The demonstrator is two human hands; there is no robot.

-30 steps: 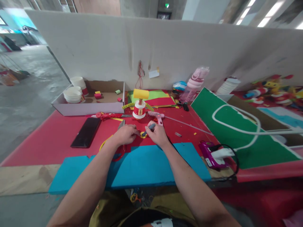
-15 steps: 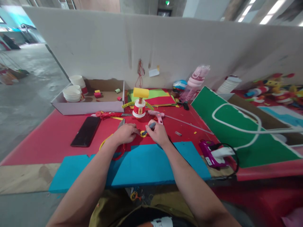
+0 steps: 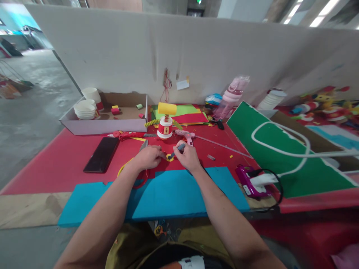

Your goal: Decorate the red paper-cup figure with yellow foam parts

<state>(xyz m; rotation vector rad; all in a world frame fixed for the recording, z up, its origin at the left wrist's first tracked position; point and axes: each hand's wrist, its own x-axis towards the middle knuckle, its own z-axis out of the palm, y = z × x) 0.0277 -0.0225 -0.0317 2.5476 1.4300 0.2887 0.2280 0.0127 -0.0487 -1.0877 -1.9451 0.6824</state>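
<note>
My right hand is closed on a dark grey-blue marker, whose tip is at a small yellow paper ring with a dark centre on the red table. Fingertips of my left hand reach the ring's left edge. Under the left hand and wrist lie scissors with a red and yellow handle. Just beyond my hands stands a paper-cup figure with a yellow roll on top and folded green arms. A pink glue gun lies behind my right hand.
A black phone and an open box with paper cups are on the left. Blue foam lines the front edge. On the right are a purple power strip, a green board and a white cable. A pink bottle stands behind.
The marker in my right hand has tilted slightly and its tip has shifted a little on the ring. My left hand has stayed nearly in place.
</note>
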